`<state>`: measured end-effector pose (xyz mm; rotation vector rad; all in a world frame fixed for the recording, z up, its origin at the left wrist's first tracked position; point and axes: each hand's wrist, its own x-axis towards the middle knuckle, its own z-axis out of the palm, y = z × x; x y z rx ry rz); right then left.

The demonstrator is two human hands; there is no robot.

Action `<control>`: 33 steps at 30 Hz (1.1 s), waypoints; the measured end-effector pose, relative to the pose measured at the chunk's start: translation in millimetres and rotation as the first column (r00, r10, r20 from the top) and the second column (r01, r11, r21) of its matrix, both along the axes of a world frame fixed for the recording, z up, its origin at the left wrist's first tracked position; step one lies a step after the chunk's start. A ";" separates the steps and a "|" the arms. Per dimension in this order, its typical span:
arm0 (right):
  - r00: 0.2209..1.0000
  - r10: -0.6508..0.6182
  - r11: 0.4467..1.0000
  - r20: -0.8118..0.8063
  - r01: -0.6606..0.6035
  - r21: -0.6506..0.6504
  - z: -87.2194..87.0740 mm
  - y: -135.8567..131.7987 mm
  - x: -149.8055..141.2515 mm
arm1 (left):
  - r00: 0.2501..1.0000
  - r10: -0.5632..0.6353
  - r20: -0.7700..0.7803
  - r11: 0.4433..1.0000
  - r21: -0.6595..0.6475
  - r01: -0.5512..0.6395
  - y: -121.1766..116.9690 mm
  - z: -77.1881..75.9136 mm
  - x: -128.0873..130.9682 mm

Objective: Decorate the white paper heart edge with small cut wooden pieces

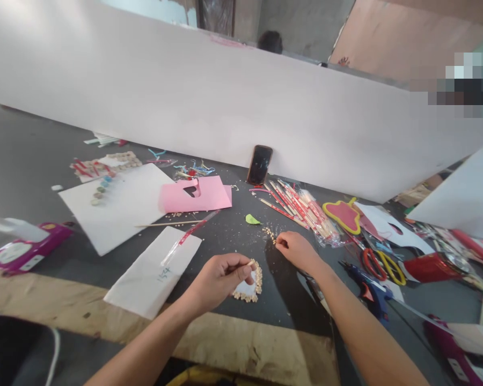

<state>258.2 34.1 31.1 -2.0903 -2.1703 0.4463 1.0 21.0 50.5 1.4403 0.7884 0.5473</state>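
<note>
Pinching a pale seed in its fingertips, your left hand sits over the seed-rimmed heart. Your right hand curls beside loose seeds, kept within reach (whether it holds any, you can't tell). Beyond, striped sticks lie bagged; a phone leans on white board.

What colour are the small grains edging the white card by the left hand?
The small grains are pale beige; the head view shows them best.

I log a white paper cutout, flat, rimmed with pale seeds; a small seed heap lies nearby, separate.
</note>
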 end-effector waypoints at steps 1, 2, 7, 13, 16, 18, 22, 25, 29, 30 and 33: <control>1.000 -0.002 1.000 0.006 0.002 0.004 -0.4 0.0 -0.2 | 1.000 -0.003 -0.017 1.000 0.014 0.003 1.7 0.5 1.7; 1.000 -0.003 1.000 0.011 0.003 0.005 -0.7 -0.1 0.1 | 0.999 -0.003 -0.033 1.000 0.025 0.004 3.6 0.7 3.3; 0.999 -0.025 1.000 0.030 0.025 0.014 -1.7 0.7 0.5 | 0.996 0.017 -0.091 0.998 0.064 -0.011 14.4 -0.4 10.1; 0.996 -0.075 0.997 0.052 0.073 0.037 -6.9 5.9 -7.2 | 0.995 0.015 -0.100 0.997 0.076 -0.008 21.2 -0.4 15.3; 0.993 -0.096 0.995 0.068 0.093 0.046 -9.1 6.8 -8.2 | 0.995 0.012 -0.095 0.998 0.059 -0.007 21.8 -0.6 16.0; 0.992 -0.103 0.994 0.074 0.099 0.046 -9.6 6.9 -7.3 | 0.995 0.013 -0.096 0.998 0.055 -0.008 21.9 -1.5 15.8; 0.990 -0.119 0.992 0.074 0.115 0.050 -10.3 8.7 -5.4 | 0.994 0.019 -0.110 0.996 0.086 -0.009 22.9 -3.8 14.3; 0.989 -0.130 0.990 0.067 0.126 0.059 -11.7 12.5 -6.3 | 0.993 0.019 -0.118 0.995 0.095 -0.008 23.7 -4.4 13.3; 0.990 -0.123 0.991 0.066 0.119 0.063 -13.1 16.5 -8.8 | 0.992 0.007 -0.129 0.996 0.089 0.005 24.3 -4.8 12.2; 0.991 -0.120 0.991 0.067 0.115 0.064 -13.2 16.8 -9.2 | 0.991 0.006 -0.133 0.996 0.091 0.007 24.3 -5.0 12.1; 0.992 -0.108 0.992 0.071 0.103 0.069 -12.9 16.2 -9.6 | 0.991 0.008 -0.133 0.995 0.097 0.005 24.3 -5.7 11.9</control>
